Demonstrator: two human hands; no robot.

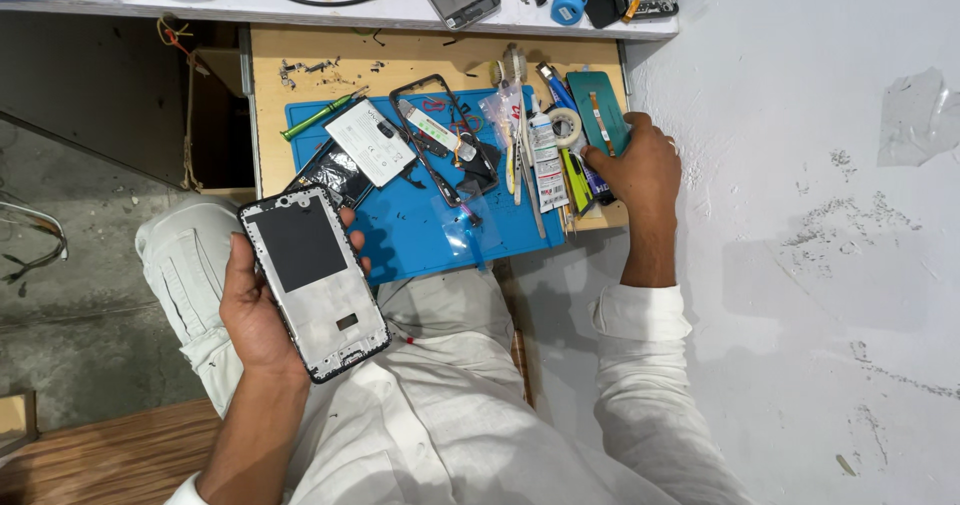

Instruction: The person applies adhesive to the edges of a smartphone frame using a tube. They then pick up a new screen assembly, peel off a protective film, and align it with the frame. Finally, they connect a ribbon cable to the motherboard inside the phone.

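Note:
My left hand (pixel 252 310) grips an opened phone body (pixel 313 280), its bare inner side facing up, over my lap. A dark rectangular pad covers its upper half. My right hand (pixel 640 170) reaches to the right edge of the wooden pull-out tray (pixel 300 60) and rests on a teal phone back cover (pixel 598 110), fingers curled over its lower end among pens and tools. The blue work mat (pixel 420 230) lies between both hands.
On the mat lie a white battery (pixel 370 142), a black phone frame (pixel 440 135), a green-handled screwdriver (pixel 318 117), tape roll (pixel 566 125), tweezers and small parts. A white shelf (pixel 330 5) above holds a phone, cables and tools. A white wall stands to the right.

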